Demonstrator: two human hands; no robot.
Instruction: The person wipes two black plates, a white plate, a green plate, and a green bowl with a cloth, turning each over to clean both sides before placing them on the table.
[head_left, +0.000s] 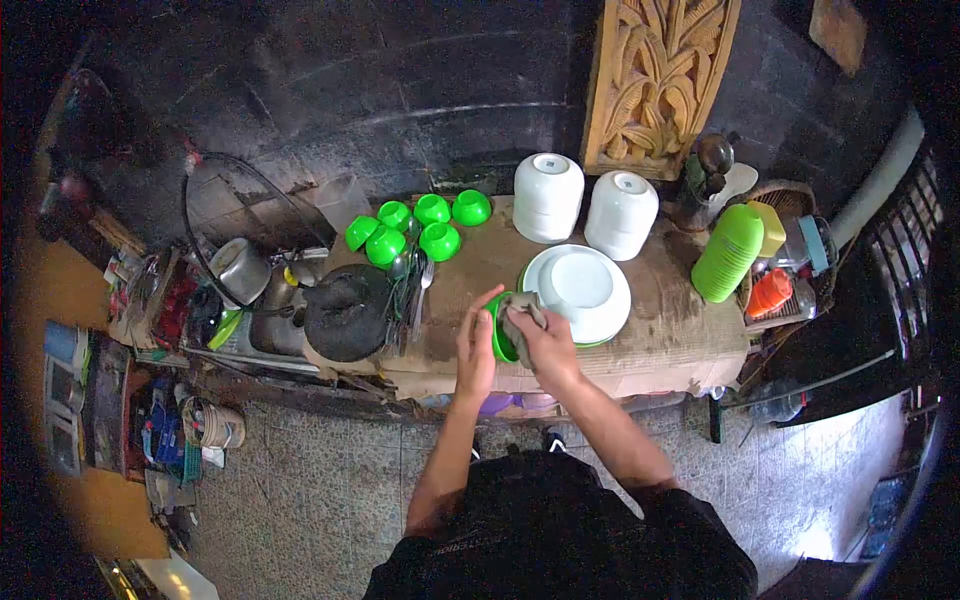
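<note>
My left hand (pixel 476 350) grips a small green bowl (pixel 502 343) from its left side, over the front part of the counter. Bunched in my right hand (pixel 551 347) is a greyish cloth (pixel 522 318), pressed against the inside of that bowl. Just behind my right hand lie white plates (pixel 605 290), stacked upside down with a green rim showing below. Several more green bowls (pixel 438 241) rest at the back left of the counter. Forks and spoons (pixel 423 285) lie in front of them.
Two stacks of upturned white bowls (pixel 622 215) stand near the wall. Nested green cups (pixel 728 255) lean by a rack holding an orange cup (pixel 769 292). At left are a dark round stone-like slab (pixel 348 315), a metal pot (pixel 240 270) and a sink (pixel 275 330). Brown cardboard (pixel 660 350) covers the counter.
</note>
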